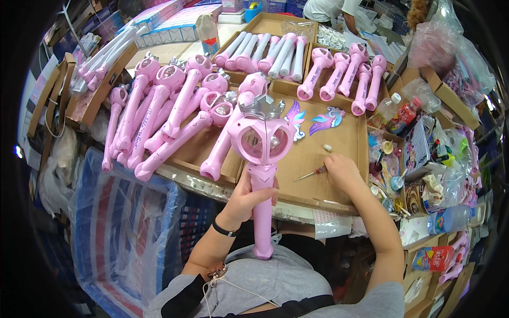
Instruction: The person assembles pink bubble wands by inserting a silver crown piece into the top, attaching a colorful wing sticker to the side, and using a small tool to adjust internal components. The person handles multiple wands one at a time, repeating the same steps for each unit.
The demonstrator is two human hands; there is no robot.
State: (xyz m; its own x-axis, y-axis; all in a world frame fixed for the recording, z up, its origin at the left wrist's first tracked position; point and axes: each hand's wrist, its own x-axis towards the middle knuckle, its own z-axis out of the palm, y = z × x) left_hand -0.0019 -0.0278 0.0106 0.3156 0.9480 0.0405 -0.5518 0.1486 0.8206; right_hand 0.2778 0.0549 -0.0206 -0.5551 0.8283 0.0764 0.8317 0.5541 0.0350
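Observation:
My left hand (249, 197) is wrapped round the handle of a pink toy wand (262, 140), held upright in front of me. Its round head has clear windows with pearly beads visible inside, and a silver crown on top. Over the cardboard tray (297, 193), my right hand (342, 168) is closed on the handle end of a small screwdriver-like tool (313, 174) with a thin metal tip pointing left. Just beyond those fingers lies a pearly bead (327, 148). Two purple-and-blue wing pieces (327, 121) rest further back in the tray, one partly behind the wand.
Many crowned pink wands (154, 106) are heaped at left. Pink and white handles (260, 53) and uncrowned wands (347, 71) fill trays behind. Bottles (404, 115) and small supplies crowd the right. A plastic-lined blue crate (127, 222) stands at lower left.

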